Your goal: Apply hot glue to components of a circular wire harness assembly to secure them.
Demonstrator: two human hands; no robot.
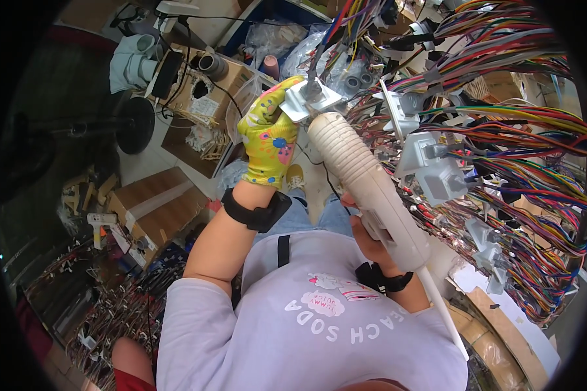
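Note:
In a yellow flowered glove, my left hand (pixel 267 143) is closed around a white plastic housing (pixel 295 105) that has a dark cable running up out of it. Against that piece points the front end of a white glue gun (pixel 352 159), its exact tip partly hidden. My bare right hand (pixel 366 240) grips the gun's handle, mostly covered by the gun's body. A long white glue stick (pixel 440 306) sticks out of the gun's rear. To the right hang similar white housings (pixel 437 176) on bundles of multicoloured wires (pixel 515 137).
A taped cardboard box (pixel 160 205) and another glue gun (pixel 100 225) lie at the left. Beyond my left hand are an open carton (pixel 195 98) and a blue bin (pixel 241 40) with plastic bags. Wire heaps (pixel 111 326) cover the lower left, near another person's knee (pixel 132 362).

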